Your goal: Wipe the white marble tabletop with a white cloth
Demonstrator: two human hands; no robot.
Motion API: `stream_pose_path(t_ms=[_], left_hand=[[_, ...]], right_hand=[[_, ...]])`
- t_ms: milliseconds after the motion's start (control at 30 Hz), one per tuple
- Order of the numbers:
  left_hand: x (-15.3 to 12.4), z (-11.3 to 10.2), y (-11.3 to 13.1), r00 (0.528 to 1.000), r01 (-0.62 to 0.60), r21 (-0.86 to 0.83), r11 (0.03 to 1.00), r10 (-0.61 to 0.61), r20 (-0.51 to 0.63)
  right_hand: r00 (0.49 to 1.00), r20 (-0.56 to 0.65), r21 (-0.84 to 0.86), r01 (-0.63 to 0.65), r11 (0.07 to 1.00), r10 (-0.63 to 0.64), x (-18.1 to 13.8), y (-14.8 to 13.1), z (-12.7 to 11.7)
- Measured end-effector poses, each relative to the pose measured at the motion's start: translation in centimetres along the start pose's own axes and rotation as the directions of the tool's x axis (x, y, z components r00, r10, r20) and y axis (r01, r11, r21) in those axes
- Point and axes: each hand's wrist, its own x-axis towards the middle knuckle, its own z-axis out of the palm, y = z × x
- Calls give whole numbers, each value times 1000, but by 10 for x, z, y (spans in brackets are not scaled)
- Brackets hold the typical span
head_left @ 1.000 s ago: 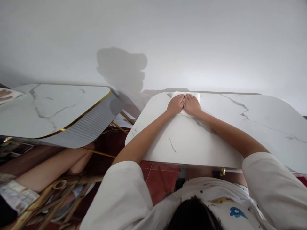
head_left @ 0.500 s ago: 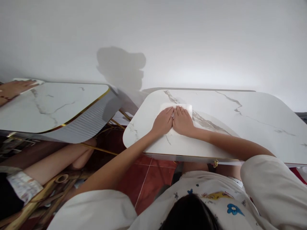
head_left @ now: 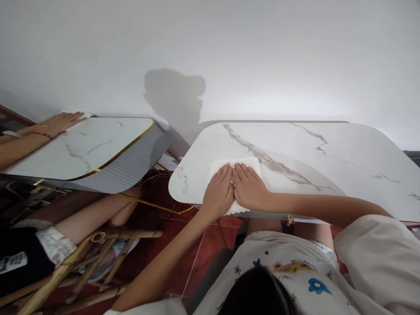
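Observation:
My left hand (head_left: pixel 219 192) lies flat, fingers stretched forward, on a white cloth (head_left: pixel 253 162) with a wavy near edge. Close against it, thumbs together, my right hand (head_left: pixel 251 187) presses on the same cloth, also flat and with extended fingers. Both palms hide the middle of the cloth. Beneath it is a white marble-patterned table (head_left: pixel 282 140) with grey-brown veins. The cloth sits at the table's near left part, and its near edge hangs slightly past the table's front edge.
To the left, a co-worker's hand (head_left: pixel 62 122) rests on another white cloth (head_left: pixel 85 114) on a second marble-patterned table (head_left: pixel 98 131) with a gold rim. A wooden chair (head_left: pixel 92 253) stands below it on the red tiled floor (head_left: pixel 193 249). A pale wall (head_left: pixel 262 57) rises behind both tables.
Both my hands and the cloth have slid toward me, to the table's front edge. The co-worker's hand and cloth appear further right, partly because my view has shifted.

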Motion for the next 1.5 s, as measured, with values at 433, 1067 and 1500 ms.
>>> stream_pose_path(t_ms=[433, 1067, 1500], left_hand=[[40, 26, 44, 988, -108, -123, 987, 120, 100], [204, 65, 1, 988, -39, -249, 968, 0, -157], [280, 89, -3, 990, -3, -168, 986, -21, -138]], right_hand=[[997, -47, -51, -58, 997, 55, -34, 58, -20], [995, 3, -97, -95, 991, 95, 100, 177, 3], [985, -1, -30, -173, 984, 173, 141, 239, 8]])
